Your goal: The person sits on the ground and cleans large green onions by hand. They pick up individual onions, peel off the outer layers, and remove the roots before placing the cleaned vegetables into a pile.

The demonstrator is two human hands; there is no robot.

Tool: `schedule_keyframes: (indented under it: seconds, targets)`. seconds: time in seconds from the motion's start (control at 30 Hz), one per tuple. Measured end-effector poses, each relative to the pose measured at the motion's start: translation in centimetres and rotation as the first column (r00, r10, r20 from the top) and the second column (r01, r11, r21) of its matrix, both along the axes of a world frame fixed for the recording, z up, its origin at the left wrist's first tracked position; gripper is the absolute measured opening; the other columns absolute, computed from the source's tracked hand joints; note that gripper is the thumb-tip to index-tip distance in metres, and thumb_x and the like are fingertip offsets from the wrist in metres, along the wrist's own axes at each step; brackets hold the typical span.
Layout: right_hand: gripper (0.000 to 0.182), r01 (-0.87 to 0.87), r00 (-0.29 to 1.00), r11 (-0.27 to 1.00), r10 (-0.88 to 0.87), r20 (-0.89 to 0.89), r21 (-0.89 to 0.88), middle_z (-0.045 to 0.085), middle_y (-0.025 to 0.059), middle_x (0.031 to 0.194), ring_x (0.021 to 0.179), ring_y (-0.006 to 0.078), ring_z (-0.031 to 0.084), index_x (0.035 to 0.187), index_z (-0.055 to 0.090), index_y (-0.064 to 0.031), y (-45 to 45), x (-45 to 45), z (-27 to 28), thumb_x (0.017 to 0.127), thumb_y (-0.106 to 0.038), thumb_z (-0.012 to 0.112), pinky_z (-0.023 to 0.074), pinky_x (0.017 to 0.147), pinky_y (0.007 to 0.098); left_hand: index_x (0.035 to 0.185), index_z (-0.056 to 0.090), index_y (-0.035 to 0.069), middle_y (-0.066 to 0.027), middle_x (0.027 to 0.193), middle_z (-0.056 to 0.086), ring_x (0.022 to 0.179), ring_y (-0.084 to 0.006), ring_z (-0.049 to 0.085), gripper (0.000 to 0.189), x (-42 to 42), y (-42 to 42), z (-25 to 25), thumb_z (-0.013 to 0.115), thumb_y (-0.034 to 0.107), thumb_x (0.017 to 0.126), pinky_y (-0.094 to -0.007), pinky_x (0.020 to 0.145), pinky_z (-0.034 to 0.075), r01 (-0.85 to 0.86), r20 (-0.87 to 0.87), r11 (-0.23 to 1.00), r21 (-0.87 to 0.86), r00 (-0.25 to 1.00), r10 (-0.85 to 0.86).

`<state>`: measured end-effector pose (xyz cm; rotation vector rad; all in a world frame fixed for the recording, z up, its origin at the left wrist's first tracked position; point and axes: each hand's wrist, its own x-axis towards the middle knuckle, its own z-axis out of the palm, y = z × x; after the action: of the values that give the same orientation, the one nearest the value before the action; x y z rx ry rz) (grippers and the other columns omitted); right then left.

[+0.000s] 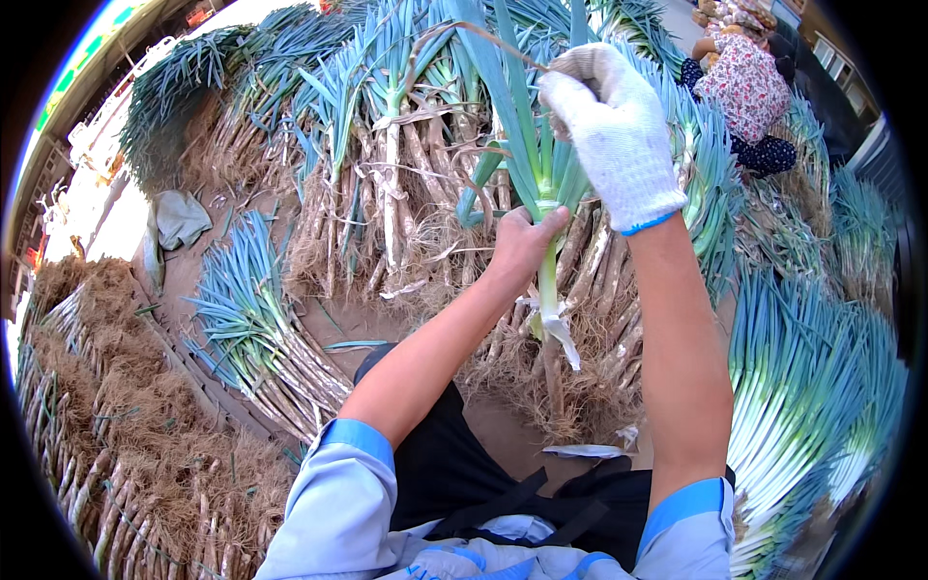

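Observation:
My bare left hand (529,243) grips a Welsh onion (549,279) where its leaves fan out from the stalk. It stands roughly upright, leaves pointing away from me. Its upper stalk is smooth pale green. Torn whitish skin (562,335) hangs lower down, above a brown, soil-covered shank and roots. My right hand (616,123), in a white knit glove with a blue cuff edge, is beside the leaves, above my left hand. A long dry brown leaf strip (500,43) runs from its pinched fingertips leftward; the fingertips are partly hidden.
Unpeeled onions (395,174) lean in a heap ahead. A loose bundle (272,326) lies left, near a large root-topped pile (145,420). Cleaned white-stemmed onions (783,406) lie right. A person in a floral top (747,87) is at upper right. Peeled skin (587,451) lies on the ground.

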<state>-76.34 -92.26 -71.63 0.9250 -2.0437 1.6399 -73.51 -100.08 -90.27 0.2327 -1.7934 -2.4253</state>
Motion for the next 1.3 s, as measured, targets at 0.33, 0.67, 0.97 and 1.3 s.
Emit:
schedule_keyframes:
  seconds: [0.33, 0.67, 0.97, 1.3]
  targets:
    - [0.021, 0.222, 0.965, 0.752, -0.079, -0.250, 0.621, 0.072, 0.0127, 0.091, 0.083, 0.0343, 0.069, 0.106, 0.073, -0.0102, 0.2, -2.0, -5.0, 0.091, -0.020, 0.061, 0.0550, 0.078, 0.0437, 0.107, 0.067, -0.006, -0.0079, 0.093, 0.068, 0.081, -0.0116, 0.059, 0.028, 0.9, 3.5, 0.5, 0.070, 0.015, 0.088, -0.0303, 0.070, 0.046, -0.011, -0.047, 0.999, -0.046, 0.999, 0.008]
    - [0.025, 0.274, 0.894, 0.961, -0.271, 0.357, 0.044, 0.062, 0.0008, 0.077, 0.066, 0.0075, 0.055, 0.110, 0.069, 0.0022, 15.5, 4.9, -1.7, 0.098, -0.018, 0.059, 0.0428, 0.060, 0.0226, 0.108, 0.066, -0.003, -0.0069, 0.091, 0.067, 0.075, -0.0136, 0.060, 0.030, -1.8, -2.9, 0.7, 0.072, 0.022, 0.092, -0.0290, 0.066, 0.048, -0.033, -0.044, 0.977, 0.210, 0.998, 0.043]
    - [0.058, -0.227, 0.938, 0.096, -0.245, 0.244, 0.969, 0.067, 0.0171, 0.108, 0.103, 0.0361, 0.066, 0.125, 0.065, -0.0141, 19.1, 10.5, -11.9, 0.076, -0.044, 0.071, 0.0523, 0.090, 0.0447, 0.110, 0.063, 0.002, -0.0050, 0.089, 0.064, 0.077, -0.0171, 0.061, 0.030, -0.3, -8.0, 3.2, 0.074, 0.023, 0.091, -0.0339, 0.073, 0.053, 0.070, -0.194, 0.928, 0.366, 0.981, 0.003]
    - [0.044, -0.274, 0.489, 0.850, 0.526, 0.696, -0.450, 0.069, 0.0132, 0.104, 0.095, 0.0206, 0.066, 0.127, 0.060, 0.0029, 5.3, 5.7, -16.7, 0.104, -0.034, 0.050, 0.0526, 0.083, 0.0340, 0.114, 0.061, 0.001, -0.0068, 0.096, 0.064, 0.083, -0.0183, 0.061, 0.032, -1.0, -4.5, 4.1, 0.072, 0.023, 0.093, -0.0348, 0.078, 0.052, 0.184, -0.279, 0.890, 0.418, 0.958, -0.067]
